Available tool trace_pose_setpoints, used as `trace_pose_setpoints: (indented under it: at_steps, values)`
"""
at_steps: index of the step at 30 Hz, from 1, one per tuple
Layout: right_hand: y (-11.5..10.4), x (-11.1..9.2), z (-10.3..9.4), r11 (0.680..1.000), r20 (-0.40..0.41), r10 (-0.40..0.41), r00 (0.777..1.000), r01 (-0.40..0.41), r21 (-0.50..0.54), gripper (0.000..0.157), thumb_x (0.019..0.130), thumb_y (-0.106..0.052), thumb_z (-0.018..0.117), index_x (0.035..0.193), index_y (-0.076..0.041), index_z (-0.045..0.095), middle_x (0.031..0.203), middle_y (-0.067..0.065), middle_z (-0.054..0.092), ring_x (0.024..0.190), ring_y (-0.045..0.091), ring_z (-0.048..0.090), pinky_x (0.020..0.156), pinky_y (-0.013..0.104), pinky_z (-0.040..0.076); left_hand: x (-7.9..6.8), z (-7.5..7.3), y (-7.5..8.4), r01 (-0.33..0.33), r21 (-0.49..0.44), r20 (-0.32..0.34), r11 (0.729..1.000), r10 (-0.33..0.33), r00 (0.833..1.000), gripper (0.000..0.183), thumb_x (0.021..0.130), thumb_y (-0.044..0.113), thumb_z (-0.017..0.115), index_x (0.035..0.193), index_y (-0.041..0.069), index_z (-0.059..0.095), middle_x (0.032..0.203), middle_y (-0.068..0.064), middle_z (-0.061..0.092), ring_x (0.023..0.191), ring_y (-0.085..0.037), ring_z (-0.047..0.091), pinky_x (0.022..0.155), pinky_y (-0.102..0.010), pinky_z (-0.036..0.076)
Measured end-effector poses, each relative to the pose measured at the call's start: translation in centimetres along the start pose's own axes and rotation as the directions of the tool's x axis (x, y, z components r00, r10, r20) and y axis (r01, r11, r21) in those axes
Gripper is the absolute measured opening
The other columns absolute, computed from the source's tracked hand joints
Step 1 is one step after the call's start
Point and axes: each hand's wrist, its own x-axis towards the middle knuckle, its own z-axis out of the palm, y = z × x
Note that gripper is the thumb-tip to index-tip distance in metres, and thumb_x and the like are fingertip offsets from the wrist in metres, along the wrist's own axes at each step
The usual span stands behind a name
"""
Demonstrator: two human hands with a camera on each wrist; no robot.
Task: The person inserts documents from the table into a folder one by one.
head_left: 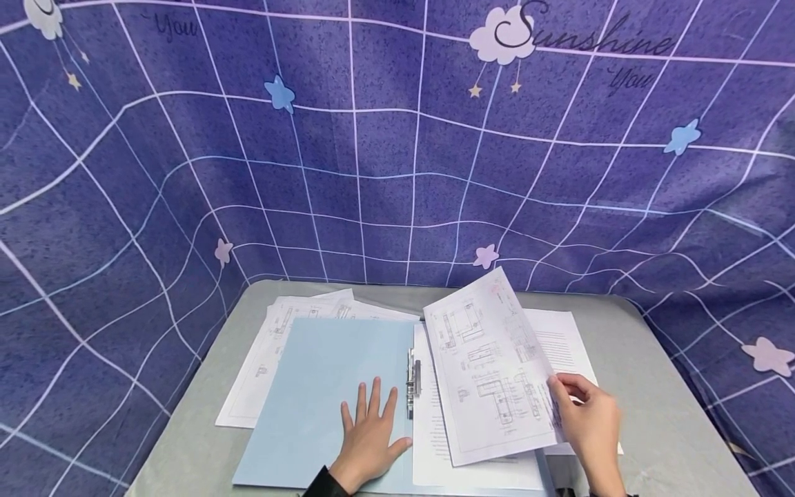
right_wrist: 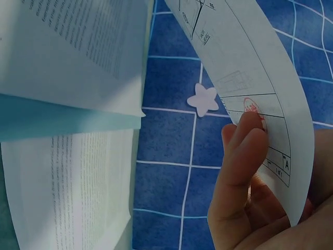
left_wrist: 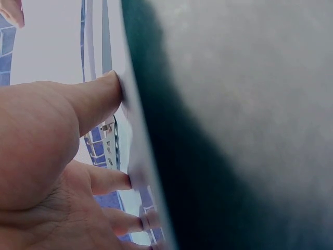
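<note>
A light blue folder [head_left: 310, 386] lies open on the table, with a metal clip [head_left: 411, 386] along its spine. My left hand [head_left: 369, 442] rests with spread fingers on the left cover, its thumb pointing toward the spine; the left wrist view shows the palm side of that hand [left_wrist: 47, 161] close up. At the right, my right hand [head_left: 590, 414] pinches the lower right edge of a drawing sheet [head_left: 491, 373]. That sheet is tilted over text pages [head_left: 497, 473] on the folder's right side. In the right wrist view the sheet [right_wrist: 260, 78] bends and bears a red stamp.
Several drawing sheets [head_left: 248, 386] lie partly under the folder's left side. More text paper [head_left: 559, 338] lies to the right, partly covered by the held sheet. The grey table [head_left: 192, 421] meets a purple-blue gridded cloth [head_left: 385, 159] at the back and sides.
</note>
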Motion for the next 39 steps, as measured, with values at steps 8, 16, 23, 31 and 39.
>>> trace_pose_setpoints:
  at_steps: [8,16,23,31,39]
  values:
    - [0.0,-0.6,0.6,1.000,0.008,0.013,1.000,-0.013,0.011,0.005,0.088,-0.010,0.081,0.088,-0.005,0.079,0.081,0.015,0.077,0.059,0.000,0.060,0.052,0.009,0.042,-0.1,-0.1,0.0,0.002,0.008,0.000,1.000,-0.002,1.000,0.087,0.088,0.045,0.078,0.153,-0.001,0.044,0.165,-0.033,0.016,0.151,-0.057,0.005,0.106,-0.084,0.000]
    - [0.0,-1.5,1.5,0.997,0.034,0.073,0.997,-0.073,0.002,0.007,0.089,-0.014,0.081,0.089,-0.007,0.080,0.080,0.011,0.077,0.062,0.002,0.062,0.054,0.008,0.041,0.0,0.0,0.0,-0.011,-0.003,-0.014,1.000,0.011,1.000,0.087,0.087,0.043,0.079,0.152,-0.004,0.044,0.163,-0.035,0.017,0.150,-0.060,0.005,0.105,-0.085,-0.001]
    - [-0.2,-2.2,2.0,0.995,0.062,0.103,0.993,-0.104,0.007,0.007,0.089,-0.012,0.081,0.090,-0.006,0.079,0.081,0.010,0.077,0.063,0.006,0.065,0.054,0.009,0.041,0.0,-0.2,0.1,0.001,0.010,0.002,1.000,-0.001,1.000,0.087,0.088,0.044,0.078,0.153,-0.002,0.044,0.164,-0.034,0.016,0.151,-0.058,0.005,0.106,-0.084,0.000]
    - [-0.3,-3.2,2.5,0.987,0.112,0.157,0.981,-0.158,0.003,0.009,0.090,-0.013,0.079,0.093,-0.004,0.079,0.082,0.010,0.077,0.065,0.015,0.070,0.054,0.013,0.043,0.0,-0.1,0.1,0.009,0.031,0.008,0.999,-0.009,1.000,0.087,0.088,0.047,0.077,0.154,0.000,0.044,0.165,-0.032,0.016,0.151,-0.056,0.005,0.107,-0.084,0.001]
    - [-0.1,-3.9,3.1,0.984,0.134,0.175,0.975,-0.177,0.001,0.008,0.089,-0.014,0.079,0.092,-0.006,0.079,0.078,0.006,0.077,0.063,0.009,0.067,0.057,0.016,0.042,0.2,0.1,0.1,0.017,0.030,-0.003,0.999,-0.017,1.000,0.087,0.087,0.046,0.078,0.153,0.000,0.044,0.165,-0.032,0.017,0.152,-0.056,0.005,0.107,-0.084,0.000]
